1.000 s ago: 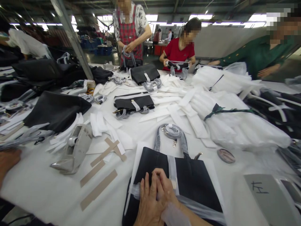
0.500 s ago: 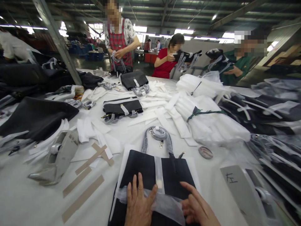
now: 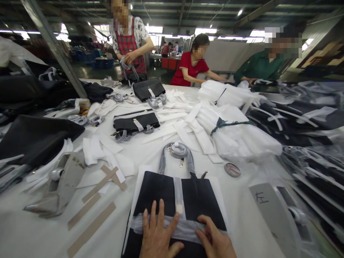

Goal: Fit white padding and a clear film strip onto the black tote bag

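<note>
A black handbag [image 3: 163,191] lies flat on the white table in front of me, on a sheet of white foam. A clear plastic band [image 3: 185,226] runs across its front and a vertical white strip [image 3: 178,193] crosses it. My left hand [image 3: 157,236] presses flat on the band with fingers spread. My right hand [image 3: 215,240] rests on the band's right part, fingers flat. The bag's wrapped grey strap [image 3: 177,152] with a clasp lies just beyond it.
Brown tape strips [image 3: 91,209] and a grey tape dispenser [image 3: 57,186] lie to the left. A small round disc [image 3: 232,169] and a grey marked card [image 3: 271,211] lie to the right. Further off are wrapped black bags [image 3: 135,123], white foam bundles [image 3: 236,132] and three people across the table.
My right hand came down flat onto the plastic band, which is now smoothed across the bag. The view shifted slightly right. The person in red lowered the bag they held up.
</note>
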A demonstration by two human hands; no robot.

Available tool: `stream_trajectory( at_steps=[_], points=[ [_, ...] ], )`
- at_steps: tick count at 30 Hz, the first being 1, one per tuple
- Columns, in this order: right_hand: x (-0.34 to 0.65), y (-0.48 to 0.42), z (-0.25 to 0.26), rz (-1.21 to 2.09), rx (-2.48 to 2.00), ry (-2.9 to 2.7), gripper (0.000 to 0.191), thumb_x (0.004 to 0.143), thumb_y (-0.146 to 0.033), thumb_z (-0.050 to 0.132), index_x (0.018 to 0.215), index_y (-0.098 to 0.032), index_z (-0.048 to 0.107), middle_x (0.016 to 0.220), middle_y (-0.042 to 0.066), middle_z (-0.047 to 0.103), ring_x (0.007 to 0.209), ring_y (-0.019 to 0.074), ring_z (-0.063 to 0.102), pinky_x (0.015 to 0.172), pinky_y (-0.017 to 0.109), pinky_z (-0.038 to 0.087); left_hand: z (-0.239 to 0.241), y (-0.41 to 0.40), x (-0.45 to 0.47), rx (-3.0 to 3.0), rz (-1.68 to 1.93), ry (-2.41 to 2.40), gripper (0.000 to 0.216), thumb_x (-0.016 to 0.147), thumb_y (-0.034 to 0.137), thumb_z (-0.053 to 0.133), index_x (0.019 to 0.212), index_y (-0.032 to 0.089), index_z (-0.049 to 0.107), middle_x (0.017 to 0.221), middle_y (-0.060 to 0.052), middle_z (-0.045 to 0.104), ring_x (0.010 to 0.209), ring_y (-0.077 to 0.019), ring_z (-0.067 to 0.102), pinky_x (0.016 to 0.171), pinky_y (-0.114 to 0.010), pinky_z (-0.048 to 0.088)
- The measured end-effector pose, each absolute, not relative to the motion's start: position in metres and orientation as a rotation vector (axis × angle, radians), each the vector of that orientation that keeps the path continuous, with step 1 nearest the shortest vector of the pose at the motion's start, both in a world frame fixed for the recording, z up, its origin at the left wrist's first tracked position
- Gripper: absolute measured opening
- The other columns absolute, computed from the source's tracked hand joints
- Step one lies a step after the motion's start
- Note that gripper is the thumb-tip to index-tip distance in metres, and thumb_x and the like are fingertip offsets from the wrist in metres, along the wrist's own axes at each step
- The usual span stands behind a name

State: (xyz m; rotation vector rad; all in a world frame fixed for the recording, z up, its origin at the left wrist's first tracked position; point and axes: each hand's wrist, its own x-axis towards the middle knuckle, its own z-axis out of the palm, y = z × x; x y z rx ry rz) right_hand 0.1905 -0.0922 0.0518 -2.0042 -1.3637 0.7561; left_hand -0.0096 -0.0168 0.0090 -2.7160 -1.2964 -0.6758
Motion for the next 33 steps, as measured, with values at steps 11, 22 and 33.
stream_trajectory(
  at_steps=[11, 22, 33],
  points=[
    [0.193, -0.080, 0.048, 0.750, -2.036, -1.468, 0.027, 0.088, -0.034, 0.037, 0.112, -0.022, 0.040, 0.065, -0.003, 0.057, 0.058, 0.0207, 0.063, 0.056, 0.033, 0.046, 0.022, -0.007, 0.003, -2.873, -0.486, -0.356, 0.059, 0.094, 0.056, 0.032, 0.141, 0.021, 0.041, 0.153, -0.001, 0.036, 0.144, -0.0209, 0.017, 0.119, -0.044, -0.003],
    [0.222, -0.119, 0.064, -0.266, -1.577, -2.243, 0.046, 0.082, -0.011, 0.051, 0.127, -0.020, 0.050, 0.113, 0.005, 0.072, 0.100, 0.0211, 0.068, 0.084, 0.033, 0.057, 0.011, -0.026, 0.026, -2.844, -0.615, -0.490, 0.061, 0.090, 0.060, 0.038, 0.136, 0.021, 0.047, 0.151, -0.004, 0.039, 0.146, -0.0247, 0.015, 0.118, -0.050, -0.008],
    [0.295, -0.177, 0.079, -0.043, -2.142, -0.859, 0.025, 0.085, -0.044, 0.056, 0.089, -0.025, 0.072, 0.094, 0.005, 0.075, 0.097, 0.0292, 0.067, 0.098, 0.049, 0.049, -0.029, -0.044, 0.034, -2.744, -0.783, -0.656, 0.050, 0.078, 0.013, 0.055, 0.126, 0.027, 0.057, 0.138, 0.000, 0.056, 0.148, -0.0226, 0.010, 0.121, -0.054, 0.002]
  ],
)
